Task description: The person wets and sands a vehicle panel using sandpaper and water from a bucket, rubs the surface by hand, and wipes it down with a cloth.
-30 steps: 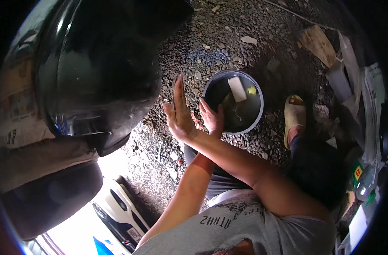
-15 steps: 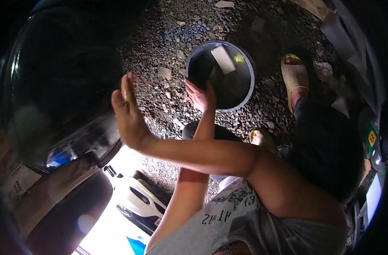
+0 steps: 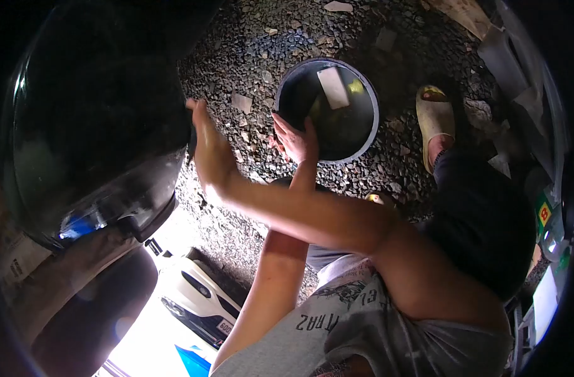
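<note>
My left hand [image 3: 297, 142] rests at the near-left rim of a round black basin [image 3: 373, 129], fingers stretched and thumb apart, holding nothing. In the basin lie dark water, a pale rectangular piece [image 3: 333, 88] and something yellow [image 3: 356, 86]. Across my left arm reaches my right arm. My right hand [image 3: 213, 147] is raised edge-on, its fingers straight and nothing seen in it. It is beside the right edge of a large, glossy black rounded surface [image 3: 98, 138]; whether it touches that surface I cannot tell.
Gravel [image 3: 243, 56] with scattered flat stones covers the ground. A sandalled foot [image 3: 436, 122] stands right of the basin. At the lower left is a white toy-like car [image 3: 192, 295] in bright light. Plastic bags and bottles [image 3: 554, 242] line the right side.
My right hand has shifted right and slightly up, with its fingers now seen more edge-on. My left hand stays at the basin's rim.
</note>
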The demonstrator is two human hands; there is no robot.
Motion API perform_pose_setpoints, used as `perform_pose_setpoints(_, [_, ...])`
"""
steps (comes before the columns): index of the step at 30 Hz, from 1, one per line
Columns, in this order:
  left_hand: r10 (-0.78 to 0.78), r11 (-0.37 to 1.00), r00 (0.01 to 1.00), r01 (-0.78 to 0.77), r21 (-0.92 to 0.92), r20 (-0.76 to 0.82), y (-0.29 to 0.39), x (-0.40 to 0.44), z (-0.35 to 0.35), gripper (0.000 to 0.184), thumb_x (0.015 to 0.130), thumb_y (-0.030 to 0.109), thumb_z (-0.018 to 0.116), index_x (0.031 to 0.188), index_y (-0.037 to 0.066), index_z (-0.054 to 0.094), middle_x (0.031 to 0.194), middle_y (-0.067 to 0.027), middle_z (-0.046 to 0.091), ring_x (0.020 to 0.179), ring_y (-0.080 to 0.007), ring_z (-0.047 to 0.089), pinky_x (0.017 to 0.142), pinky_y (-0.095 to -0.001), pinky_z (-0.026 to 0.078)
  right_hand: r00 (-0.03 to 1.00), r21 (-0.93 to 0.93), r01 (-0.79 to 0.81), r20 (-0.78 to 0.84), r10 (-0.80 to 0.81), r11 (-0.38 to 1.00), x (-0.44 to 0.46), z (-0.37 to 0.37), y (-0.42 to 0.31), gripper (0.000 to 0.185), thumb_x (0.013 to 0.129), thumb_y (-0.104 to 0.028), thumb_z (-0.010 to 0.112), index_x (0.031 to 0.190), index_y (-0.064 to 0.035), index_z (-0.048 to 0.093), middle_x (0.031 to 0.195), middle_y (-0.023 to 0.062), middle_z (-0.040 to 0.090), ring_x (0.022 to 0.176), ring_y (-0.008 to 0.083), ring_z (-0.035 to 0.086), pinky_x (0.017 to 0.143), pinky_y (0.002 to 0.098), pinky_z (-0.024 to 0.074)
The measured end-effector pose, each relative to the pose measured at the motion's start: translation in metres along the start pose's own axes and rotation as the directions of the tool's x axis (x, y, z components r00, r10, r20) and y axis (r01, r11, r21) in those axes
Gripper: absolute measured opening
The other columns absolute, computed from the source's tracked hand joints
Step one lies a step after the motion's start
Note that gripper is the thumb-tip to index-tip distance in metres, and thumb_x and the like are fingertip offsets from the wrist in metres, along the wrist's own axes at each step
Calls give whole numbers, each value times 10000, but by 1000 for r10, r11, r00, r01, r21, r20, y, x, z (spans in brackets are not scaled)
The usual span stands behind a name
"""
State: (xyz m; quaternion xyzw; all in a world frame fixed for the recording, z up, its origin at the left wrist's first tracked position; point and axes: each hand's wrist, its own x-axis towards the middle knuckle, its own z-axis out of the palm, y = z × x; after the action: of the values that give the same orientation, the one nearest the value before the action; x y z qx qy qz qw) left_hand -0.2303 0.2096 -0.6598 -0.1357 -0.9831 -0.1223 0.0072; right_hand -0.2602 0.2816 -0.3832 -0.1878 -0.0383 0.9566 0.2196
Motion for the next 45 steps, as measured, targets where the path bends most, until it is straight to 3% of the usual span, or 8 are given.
perform_pose_setpoints(6, [7, 1000, 1000, -8, -18, -16, 1, 3, 1, 1010, 868, 455, 701, 1566, -15, 143, 1487, -298, 365, 1364, -456, 393, 1119, -523, 352, 990, -280, 66, 139, -27, 958, -12, -20, 6, 787, 1069, -560, 193, 1546, 66, 212, 1635, 217, 207, 1532, 263, 172, 1248, 333, 115])
perform_pose_setpoints(11, [-51, 999, 998, 51, -9, 28, 7, 0, -7, 957, 882, 442, 677, 1572, 12, 172, 1516, -273, 355, 1388, -422, 391, 1135, -474, 367, 971, -55, -234, 31, 236, 971, 31, -5, -20, 714, 1092, -482, 210, 1548, 67, 193, 1629, 229, 216, 1520, 284, 214, 1246, 348, 134])
perform_pose_setpoints(14, [-6, 1000, 999, 6, 1, -33, 1, 1, 1, 960, 879, 444, 682, 1572, 13, 176, 1509, -275, 363, 1386, -427, 388, 1132, -480, 370, 950, -449, 297, 227, -214, 843, -14, -27, 25, 653, 1107, -409, 254, 1538, 80, 219, 1611, 235, 259, 1508, 301, 244, 1243, 345, 165])
perform_pose_setpoints(19, [-33, 999, 999, 33, -26, 6, 5, 1, -6, 965, 876, 449, 685, 1570, 10, 178, 1508, -277, 357, 1382, -432, 390, 1122, -484, 381, 987, -210, 20, 162, 14, 977, 35, -5, -2, 648, 1107, -382, 278, 1541, 89, 183, 1627, 279, 148, 1530, 329, 154, 1248, 361, 152])
perform_pose_setpoints(26, [11, 1000, 999, -12, -22, -30, -3, 2, 2, 1018, 854, 474, 707, 1580, 31, 147, 1496, -286, 364, 1357, -458, 403, 1109, -532, 362, 818, -440, 568, 392, -421, 695, -32, 9, 20, 691, 1094, -328, 341, 1570, 51, 14, 1638, 279, -91, 1531, 398, -65, 1251, 464, 32])
perform_pose_setpoints(29, [-5, 999, 1000, 4, -43, -12, 2, 5, -1, 1021, 858, 486, 703, 1580, 29, 145, 1494, -285, 361, 1357, -457, 403, 1107, -525, 368, 982, -166, 63, 184, -32, 984, 44, -1, 23, 755, 1087, -436, 331, 1570, 45, 6, 1646, 267, -43, 1539, 370, -27, 1255, 409, 43])
perform_pose_setpoints(36, [13, 999, 1000, -13, -39, 2, 1, 1, -4, 981, 893, 475, 679, 1568, -4, 154, 1500, -312, 345, 1381, -454, 378, 1121, -504, 372, 736, -499, 676, 425, -526, 542, -14, 15, 18, 714, 1083, -406, 345, 1572, 48, 93, 1635, 299, 45, 1523, 455, 17, 1246, 492, 43])
perform_pose_setpoints(45, [185, 970, 975, -161, 181, -126, 10, -7, -12, 962, 870, 496, 683, 1564, 18, 220, 1499, -271, 402, 1333, -441, 448, 1099, -520, 372, 967, -367, 101, 254, -5, 925, 92, 2, 6, 781, 1071, -545, 205, 1563, 56, 122, 1643, 267, 88, 1543, 337, 84, 1257, 370, 94])
